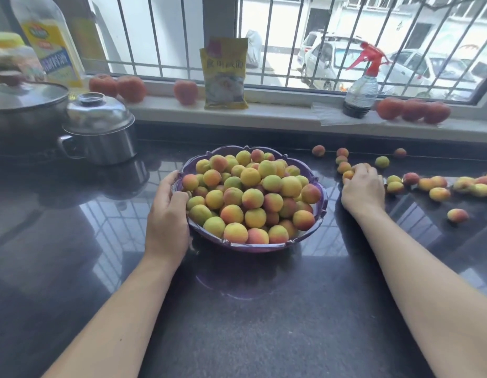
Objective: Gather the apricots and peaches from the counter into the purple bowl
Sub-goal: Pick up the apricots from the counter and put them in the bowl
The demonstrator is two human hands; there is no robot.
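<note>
A purple scalloped bowl [322, 207] stands mid-counter, heaped with yellow, green and red apricots and peaches [250, 197]. My left hand [167, 214] grips the bowl's left rim, thumb over the edge. To the right of the bowl my right hand [363, 186] lies on the counter with its fingers curled around a small orange apricot [348, 174]. Several more loose fruits [438, 193] are scattered on the dark counter to the right of that hand and behind it, up to the window ledge.
A steel pot with lid [100, 132] and a larger lidded pan [27, 105] stand at back left. On the window sill stand tomatoes [412, 110], a yellow packet [226, 75] and a spray bottle [361, 91]. An oil bottle [50, 39] is at far left.
</note>
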